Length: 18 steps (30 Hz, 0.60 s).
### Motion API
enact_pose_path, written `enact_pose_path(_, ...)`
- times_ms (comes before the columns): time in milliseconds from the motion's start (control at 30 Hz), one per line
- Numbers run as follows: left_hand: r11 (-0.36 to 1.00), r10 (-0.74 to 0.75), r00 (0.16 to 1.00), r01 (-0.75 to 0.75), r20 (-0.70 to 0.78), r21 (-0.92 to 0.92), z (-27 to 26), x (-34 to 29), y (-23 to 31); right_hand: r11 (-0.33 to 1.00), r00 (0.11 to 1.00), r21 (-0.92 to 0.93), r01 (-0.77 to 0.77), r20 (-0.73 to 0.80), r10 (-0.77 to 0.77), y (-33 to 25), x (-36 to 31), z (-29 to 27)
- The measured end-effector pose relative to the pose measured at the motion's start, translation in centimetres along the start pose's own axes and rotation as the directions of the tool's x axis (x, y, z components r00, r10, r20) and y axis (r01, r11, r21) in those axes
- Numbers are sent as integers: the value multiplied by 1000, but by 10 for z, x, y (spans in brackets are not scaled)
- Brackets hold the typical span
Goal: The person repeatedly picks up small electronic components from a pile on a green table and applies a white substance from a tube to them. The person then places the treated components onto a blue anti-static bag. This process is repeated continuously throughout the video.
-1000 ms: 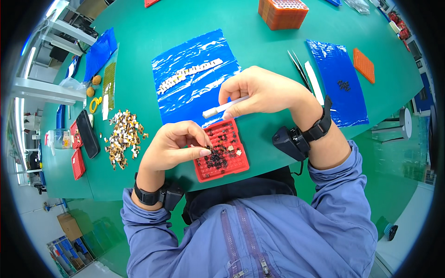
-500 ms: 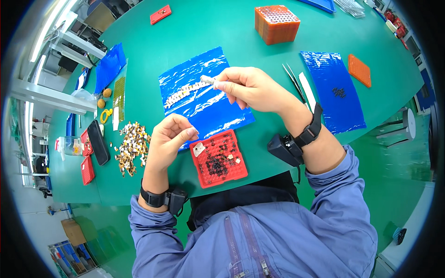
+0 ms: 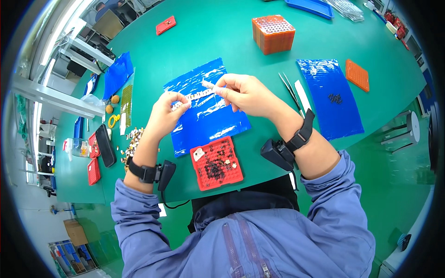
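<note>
**Row of small white pieces lying exposed between two working hands**

The right hand (image 3: pixel 245 95) is gripping a white stick (image 3: pixel 208 85), thumb and fingers closing on it, with its rough, pale end projecting over the row of white pieces (image 3: pixel 200 95). The left hand (image 3: pixel 167 112) is hovering at the row's left end, thumb and forefinger bent toward each other; whether a piece is sitting between them, I am unable to tell.

Risks, in my judgement: the pieces are lying loose-looking and close together, so a brush from either hand could be knocking several out of line. The blue sheet (image 3: pixel 204 123) is showing creases and a glossy surface; a tug on it could be shifting the whole row. An over-tight pinch could be flipping a small piece away, possibly into the red tray (image 3: pixel 222 186) just below, where black parts (image 3: pixel 214 170) are already lying scattered and a stray would be needing sorting out.

Condition: the row is running slantwise across the sheet, rising to the right, its pieces looking white and blocky, with dark gaps showing between some. The left fingers are partly covering its lower end. Finer surface detail is remaining too small to assess.
</note>
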State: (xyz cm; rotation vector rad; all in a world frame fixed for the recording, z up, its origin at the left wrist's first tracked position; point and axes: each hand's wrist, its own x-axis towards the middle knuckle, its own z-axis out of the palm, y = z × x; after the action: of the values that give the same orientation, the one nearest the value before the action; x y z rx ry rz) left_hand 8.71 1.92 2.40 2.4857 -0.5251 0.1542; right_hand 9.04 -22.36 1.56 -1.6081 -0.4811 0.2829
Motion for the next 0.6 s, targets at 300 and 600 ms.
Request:
enact_pose_path(300,969,34,999,-34,4,245,24,19,-25,999,999,-36,31,32,-29,-2,-3,-1)
enact_pose_path(600,961,1,1000,3,-12,275,23,20,-21,997,1000,-79,26,18,-25,-5,-5,0)
